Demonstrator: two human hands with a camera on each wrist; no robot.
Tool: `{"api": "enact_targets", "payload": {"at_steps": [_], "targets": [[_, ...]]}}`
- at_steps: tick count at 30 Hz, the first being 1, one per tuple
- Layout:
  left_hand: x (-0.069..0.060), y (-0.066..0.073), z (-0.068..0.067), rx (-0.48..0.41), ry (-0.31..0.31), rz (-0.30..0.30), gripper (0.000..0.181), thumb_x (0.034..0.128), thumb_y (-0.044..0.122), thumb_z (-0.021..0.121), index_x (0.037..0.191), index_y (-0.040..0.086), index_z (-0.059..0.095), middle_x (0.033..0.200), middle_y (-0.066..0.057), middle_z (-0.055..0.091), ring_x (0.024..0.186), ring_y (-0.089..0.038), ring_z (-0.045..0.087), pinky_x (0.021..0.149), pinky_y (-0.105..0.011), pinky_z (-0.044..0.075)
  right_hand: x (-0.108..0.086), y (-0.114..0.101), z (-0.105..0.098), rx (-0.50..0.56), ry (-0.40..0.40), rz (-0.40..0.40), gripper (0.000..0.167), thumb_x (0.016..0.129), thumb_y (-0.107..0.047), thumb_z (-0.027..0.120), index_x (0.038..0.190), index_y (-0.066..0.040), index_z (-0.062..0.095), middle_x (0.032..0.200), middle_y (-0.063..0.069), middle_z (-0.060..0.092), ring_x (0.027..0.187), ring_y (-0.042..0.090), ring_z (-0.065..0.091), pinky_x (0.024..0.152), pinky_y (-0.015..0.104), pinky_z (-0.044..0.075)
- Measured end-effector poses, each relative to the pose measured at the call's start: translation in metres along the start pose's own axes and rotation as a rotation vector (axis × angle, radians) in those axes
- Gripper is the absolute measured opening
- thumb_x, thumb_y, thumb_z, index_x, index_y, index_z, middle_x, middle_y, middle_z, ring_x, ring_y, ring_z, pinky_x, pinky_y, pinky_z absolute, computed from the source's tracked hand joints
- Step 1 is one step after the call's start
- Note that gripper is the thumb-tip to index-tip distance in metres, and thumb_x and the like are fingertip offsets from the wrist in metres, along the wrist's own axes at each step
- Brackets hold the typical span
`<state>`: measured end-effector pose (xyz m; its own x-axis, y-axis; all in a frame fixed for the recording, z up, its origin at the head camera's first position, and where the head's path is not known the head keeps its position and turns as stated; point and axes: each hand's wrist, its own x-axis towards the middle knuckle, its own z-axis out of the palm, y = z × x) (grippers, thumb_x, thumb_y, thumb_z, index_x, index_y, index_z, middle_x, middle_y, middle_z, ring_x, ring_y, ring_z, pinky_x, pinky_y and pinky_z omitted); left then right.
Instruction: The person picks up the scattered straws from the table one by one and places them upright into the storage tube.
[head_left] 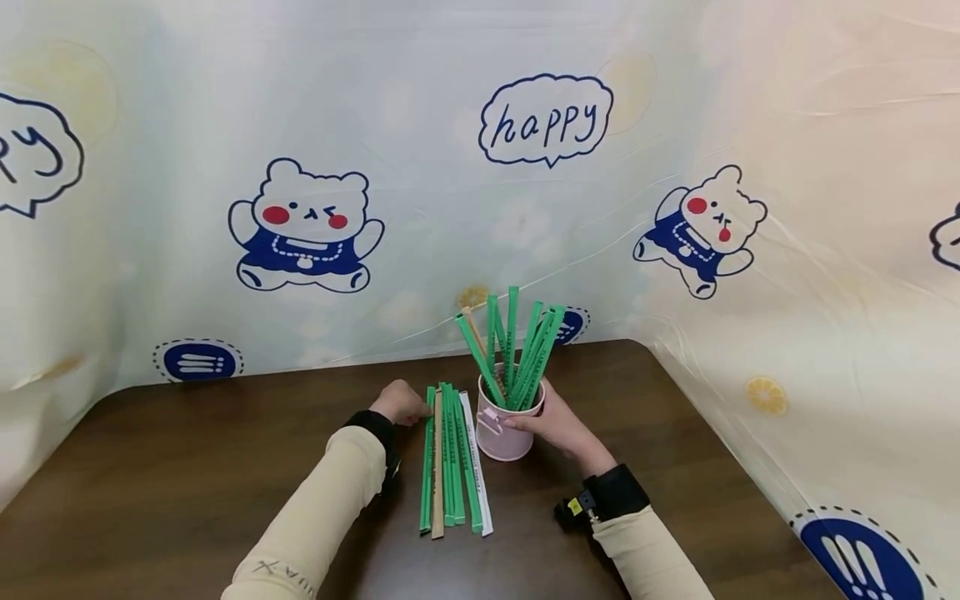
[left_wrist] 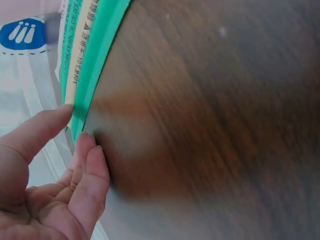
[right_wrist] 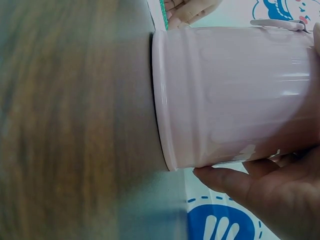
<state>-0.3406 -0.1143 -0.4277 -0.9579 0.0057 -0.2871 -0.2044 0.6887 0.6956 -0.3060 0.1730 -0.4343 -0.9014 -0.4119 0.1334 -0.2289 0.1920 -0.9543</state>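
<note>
Pale printed sheet (head_left: 427, 108) hangs behind the worktop (head_left: 187, 483), with bears (head_left: 303, 225), a "happy" bubble (head_left: 546, 122), orange slices (head_left: 767, 396) and blue badges (head_left: 198, 361). Worktop is dark brown wood-look, rounded far corners.

Pink pail (head_left: 504, 443) stands upright on it, right of the loose row. Packed with green sticks (head_left: 534, 358) leaning different ways, tops well above the rim, plus one brown stick (head_left: 474, 327) on the left side. Small tab (head_left: 491, 419) on the pail's front.

Right hand (head_left: 558, 427): grip clamped on the pail, thumb across the front, palm on the right side. Right wrist view has the fingers against the pail wall.

Loose row lies flat, lengthwise to the person, just left of the pail. Left to right: outer green stick (head_left: 427, 467), tan stick (head_left: 438, 467), middle green sticks (head_left: 454, 467), white stick (head_left: 478, 479) slightly angled. Printing visible on the wrappers.

Left hand (head_left: 402, 404) is at the far end of the outer green stick. Left wrist view: thumb on one side, fingertips on the other, a gap between. Can't tell if that grip is actually pinching.

Cream sleeves (head_left: 322, 500), black wrist straps (head_left: 617, 492) both arms.
</note>
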Motion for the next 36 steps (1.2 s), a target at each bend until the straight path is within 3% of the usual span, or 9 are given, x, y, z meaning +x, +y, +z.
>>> {"api": "enact_targets", "payload": {"at_steps": [5, 9, 12, 16, 21, 25, 30, 33, 36], "targets": [[-0.002, 0.011, -0.002, 0.009, 0.036, 0.015, 0.018, 0.0865, 0.01, 0.075, 0.077, -0.003, 0.066, 0.066, -0.005, 0.057, 0.06, -0.016, 0.059, 0.06, -0.026, 0.054, 0.003, -0.004, -0.005, -0.007, 0.002, -0.028, 0.094, 0.087, -0.016, 0.083, 0.159, -0.008, 0.022, 0.158, 0.021, 0.041, 0.139, 0.035, 0.045, 0.117, 0.05, 0.039], [-0.01, 0.01, 0.001, 0.021, 0.075, 0.042, 0.025, 0.0852, 0.005, 0.071, 0.064, 0.002, 0.058, 0.057, -0.003, 0.051, 0.054, -0.015, 0.052, 0.054, -0.024, 0.048, 0.0, -0.001, -0.001, -0.001, -0.002, -0.009, 0.094, 0.087, -0.017, 0.083, 0.159, -0.007, 0.022, 0.158, 0.022, 0.041, 0.139, 0.035, 0.046, 0.117, 0.048, 0.039], [-0.011, 0.006, 0.004, 0.04, 0.104, 0.045, 0.031, 0.0855, 0.003, 0.069, 0.058, 0.006, 0.054, 0.051, -0.002, 0.046, 0.05, -0.015, 0.048, 0.051, -0.023, 0.043, 0.0, 0.001, 0.002, 0.012, -0.007, -0.007, 0.094, 0.087, -0.018, 0.083, 0.158, -0.007, 0.023, 0.157, 0.022, 0.041, 0.139, 0.035, 0.046, 0.118, 0.049, 0.039], [-0.008, 0.001, 0.009, 0.052, 0.11, 0.046, 0.035, 0.0858, 0.005, 0.069, 0.057, 0.009, 0.05, 0.05, -0.001, 0.044, 0.05, -0.015, 0.047, 0.051, -0.024, 0.045, -0.002, 0.004, 0.004, 0.01, 0.0, 0.004, 0.094, 0.086, -0.018, 0.083, 0.158, -0.006, 0.024, 0.156, 0.022, 0.043, 0.138, 0.034, 0.047, 0.117, 0.047, 0.04], [-0.002, -0.001, 0.006, -0.021, 0.1, 0.045, 0.035, 0.0855, 0.008, 0.069, 0.057, 0.011, 0.048, 0.051, -0.001, 0.045, 0.05, -0.015, 0.049, 0.051, -0.026, 0.048, -0.001, 0.003, 0.002, 0.003, 0.01, -0.003, 0.095, 0.086, -0.018, 0.084, 0.158, -0.006, 0.024, 0.156, 0.022, 0.043, 0.137, 0.035, 0.048, 0.115, 0.046, 0.041], [-0.005, -0.004, 0.002, -0.085, 0.092, 0.038, 0.033, 0.0862, 0.012, 0.068, 0.06, 0.011, 0.048, 0.057, -0.002, 0.049, 0.054, -0.015, 0.054, 0.055, -0.029, 0.055, 0.0, 0.003, 0.002, 0.009, 0.002, -0.014, 0.095, 0.086, -0.019, 0.084, 0.158, -0.007, 0.023, 0.156, 0.022, 0.042, 0.137, 0.034, 0.047, 0.115, 0.046, 0.041], [-0.002, -0.008, 0.006, -0.084, 0.091, 0.126, 0.045, 0.0916, 0.014, 0.067, 0.054, 0.016, 0.042, 0.052, 0.004, 0.041, 0.052, -0.012, 0.058, 0.06, -0.032, 0.059, -0.003, 0.003, -0.006, -0.015, 0.006, -0.012, 0.097, 0.087, -0.02, 0.084, 0.16, -0.008, 0.021, 0.157, 0.021, 0.041, 0.137, 0.032, 0.048, 0.114, 0.043, 0.042], [-0.001, -0.014, 0.007, -0.115, 0.067, 0.202, 0.049, 0.095, 0.011, 0.064, 0.054, 0.017, 0.039, 0.05, 0.006, 0.033, 0.046, -0.01, 0.049, 0.059, -0.031, 0.058, -0.006, 0.006, -0.006, -0.01, 0.027, -0.011, 0.097, 0.085, -0.018, 0.084, 0.159, -0.007, 0.022, 0.156, 0.022, 0.042, 0.136, 0.033, 0.048, 0.113, 0.044, 0.043], [-0.003, -0.018, -0.003, -0.142, 0.06, 0.23, 0.032, 0.0973, 0.009, 0.063, 0.067, 0.007, 0.052, 0.058, 0.004, 0.039, 0.052, -0.009, 0.048, 0.06, -0.032, 0.057, -0.004, 0.007, -0.003, -0.011, 0.003, -0.016, 0.097, 0.086, -0.02, 0.084, 0.159, -0.006, 0.021, 0.157, 0.022, 0.042, 0.138, 0.033, 0.048, 0.113, 0.042, 0.043]]}}
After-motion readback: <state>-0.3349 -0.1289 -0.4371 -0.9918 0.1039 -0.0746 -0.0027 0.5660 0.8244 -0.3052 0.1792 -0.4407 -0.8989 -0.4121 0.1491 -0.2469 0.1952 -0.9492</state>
